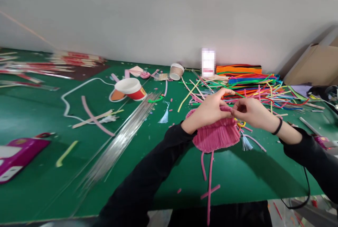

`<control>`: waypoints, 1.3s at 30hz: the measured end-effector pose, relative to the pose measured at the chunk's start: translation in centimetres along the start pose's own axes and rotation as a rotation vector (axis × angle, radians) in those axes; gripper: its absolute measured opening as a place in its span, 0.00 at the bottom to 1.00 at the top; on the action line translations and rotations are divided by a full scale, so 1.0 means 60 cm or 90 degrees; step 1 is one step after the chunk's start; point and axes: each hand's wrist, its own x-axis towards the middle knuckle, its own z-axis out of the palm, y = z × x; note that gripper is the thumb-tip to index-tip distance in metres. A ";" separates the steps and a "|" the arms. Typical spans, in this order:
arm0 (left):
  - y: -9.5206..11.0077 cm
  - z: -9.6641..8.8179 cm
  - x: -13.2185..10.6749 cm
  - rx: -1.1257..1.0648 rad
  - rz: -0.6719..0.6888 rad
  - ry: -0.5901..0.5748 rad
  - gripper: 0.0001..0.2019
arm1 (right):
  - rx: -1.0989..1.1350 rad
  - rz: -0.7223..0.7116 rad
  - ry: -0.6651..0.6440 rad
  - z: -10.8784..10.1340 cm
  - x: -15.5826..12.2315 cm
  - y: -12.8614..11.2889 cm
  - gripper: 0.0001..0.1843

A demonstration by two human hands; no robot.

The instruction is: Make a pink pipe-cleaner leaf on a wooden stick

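Note:
A pink ribbed piece [216, 135], which looks built from pipe cleaners laid side by side, is held up over the green table. My left hand [210, 112] grips its top edge with thumb and fingers. Close beside it, my right hand [250, 112] pinches the same edge, fingertips nearly meeting those of the left. What lies right between the fingertips is too small to make out. Pink pipe cleaners [210, 184] lie below the piece toward the table's front edge. A pale blue tassel [246, 143] shows just right of the piece, near a yellow bent stem [241, 124].
Colourful pipe cleaners [253, 89] are heaped behind my hands. A bundle of thin metal wires [121, 139] runs diagonally on the left, near a red-and-white paper cup [132, 89] and another tassel [164, 114]. A purple device [23, 156] sits far left; a cardboard box [314, 61] stands right.

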 end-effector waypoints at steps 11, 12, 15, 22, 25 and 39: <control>0.004 -0.026 -0.002 -0.036 -0.046 -0.078 0.32 | 0.101 -0.016 -0.014 -0.012 -0.009 0.028 0.17; 0.002 -0.026 -0.002 -0.035 -0.044 -0.075 0.32 | 0.103 -0.014 -0.028 -0.013 -0.009 0.030 0.18; -0.001 -0.023 0.000 -0.059 -0.028 -0.070 0.33 | 0.088 -0.014 -0.056 -0.010 -0.006 0.029 0.18; -0.002 -0.019 0.002 -0.067 -0.033 -0.056 0.30 | 0.163 0.024 -0.093 0.000 0.004 0.022 0.11; -0.001 -0.019 0.002 -0.078 -0.033 -0.042 0.29 | 0.199 0.026 -0.090 0.000 0.007 0.026 0.10; 0.003 -0.026 -0.001 -0.092 -0.003 -0.094 0.30 | 0.197 -0.027 -0.045 0.013 0.002 0.025 0.07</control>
